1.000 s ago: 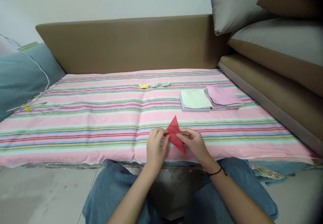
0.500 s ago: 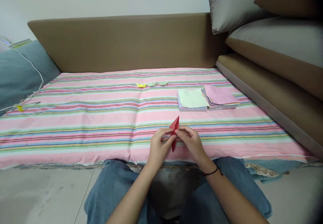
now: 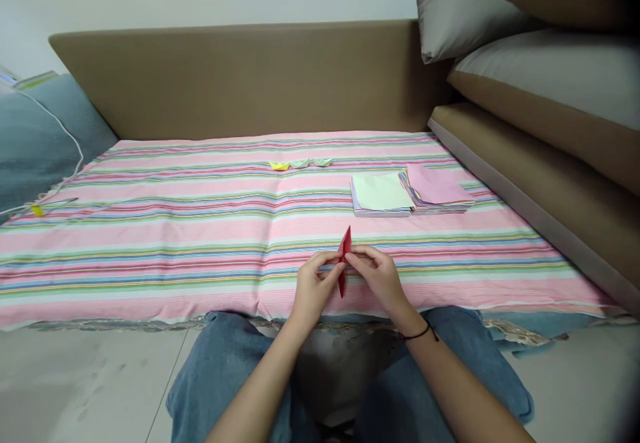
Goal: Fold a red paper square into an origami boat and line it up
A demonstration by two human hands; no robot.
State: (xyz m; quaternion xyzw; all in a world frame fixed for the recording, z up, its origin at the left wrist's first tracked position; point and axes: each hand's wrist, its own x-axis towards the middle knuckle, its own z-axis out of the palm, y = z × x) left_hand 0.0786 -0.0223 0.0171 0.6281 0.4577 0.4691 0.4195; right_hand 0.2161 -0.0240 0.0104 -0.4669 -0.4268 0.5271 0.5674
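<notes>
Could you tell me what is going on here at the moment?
A person seated at a striped cloth pinches a folded red paper between the left hand and right hand, holding it edge-on. Beyond lie two stacks of coloured paper and three small folded paper boats in a row.

Three paper boats [image 3: 301, 163], two paper stacks [image 3: 410, 192]

A single head-worn camera looks forward and down from the seated person's own eye level. It faces a striped bed cover [image 3: 200, 230] spread out ahead, with a brown headboard [image 3: 240, 80] across the far side. Both hands sit close, low and central in the frame; forearms and denim-clad knees fill the bottom edge. Stacked cushions [image 3: 550, 63] rise at far right.
</notes>
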